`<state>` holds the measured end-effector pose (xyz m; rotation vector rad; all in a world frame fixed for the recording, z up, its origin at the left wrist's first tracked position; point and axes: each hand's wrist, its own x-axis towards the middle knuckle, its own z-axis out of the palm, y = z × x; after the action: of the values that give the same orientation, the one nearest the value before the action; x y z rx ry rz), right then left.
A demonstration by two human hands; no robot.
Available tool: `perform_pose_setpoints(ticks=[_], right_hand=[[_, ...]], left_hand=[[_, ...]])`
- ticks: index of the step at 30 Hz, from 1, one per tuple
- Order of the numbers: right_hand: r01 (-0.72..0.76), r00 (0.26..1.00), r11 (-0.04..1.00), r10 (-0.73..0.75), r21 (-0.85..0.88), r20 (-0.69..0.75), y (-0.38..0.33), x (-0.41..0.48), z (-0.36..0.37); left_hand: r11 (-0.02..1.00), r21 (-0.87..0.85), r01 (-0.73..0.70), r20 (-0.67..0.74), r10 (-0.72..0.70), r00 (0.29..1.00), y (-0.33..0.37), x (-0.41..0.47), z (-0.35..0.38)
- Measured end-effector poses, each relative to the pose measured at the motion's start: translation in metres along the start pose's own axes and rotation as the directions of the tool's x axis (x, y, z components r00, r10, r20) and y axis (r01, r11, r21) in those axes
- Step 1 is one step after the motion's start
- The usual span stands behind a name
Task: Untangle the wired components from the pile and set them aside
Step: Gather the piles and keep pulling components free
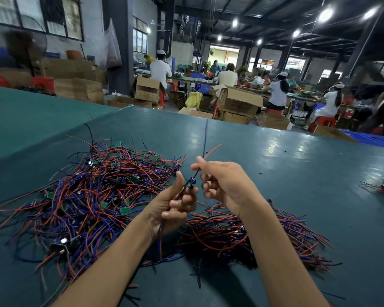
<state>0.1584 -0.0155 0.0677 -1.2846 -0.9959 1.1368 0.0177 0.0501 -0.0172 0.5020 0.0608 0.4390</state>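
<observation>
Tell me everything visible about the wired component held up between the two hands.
The small dark-blue wired component is held above the teal table. The left hand grips its body and trailing blue wires; the right hand pinches its thin red wire, whose free end points up and right. Fine details are blurred.

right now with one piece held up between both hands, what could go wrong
1. The right hand pinches the thin red wire while the left hand grips the component; a hard tug could strain the wire at its joint.
2. Blue wires trail down from the left hand; if they are snagged below, lifting may drag others along.
3. The second bundle lies close to the pile, so the two could mix again.
</observation>
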Motion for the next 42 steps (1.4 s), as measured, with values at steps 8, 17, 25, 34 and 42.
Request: perform_pose_setpoints(ticks=[8,17,25,34,42], right_hand=[[-0.049,0.994,0.998,0.052,0.037,-0.099,0.004,0.006,-0.021],[-0.006,0.995,0.973,0.029,0.229,-0.098,-0.006,0.003,-0.046],[-0.035,0.988,0.995,0.020,-0.098,-0.151,-0.034,-0.038,-0.116],[-0.368,0.846,0.911,0.244,-0.188,-0.475,-0.022,-0.066,-0.176],[-0.469,0.726,0.862,0.251,-0.194,-0.641,-0.013,-0.069,-0.184]], left_hand=[[0.994,-0.017,-0.107,-0.040,0.107,0.993,-0.001,0.002,0.001],[0.991,0.118,-0.070,-0.072,0.079,0.994,-0.004,0.003,0.006],[0.918,0.351,0.183,-0.027,-0.186,0.982,-0.007,0.001,0.005],[0.687,0.725,0.058,-0.140,0.065,0.988,-0.027,0.013,0.013],[-0.295,0.953,-0.069,0.194,0.418,0.888,-0.039,0.012,0.005]])
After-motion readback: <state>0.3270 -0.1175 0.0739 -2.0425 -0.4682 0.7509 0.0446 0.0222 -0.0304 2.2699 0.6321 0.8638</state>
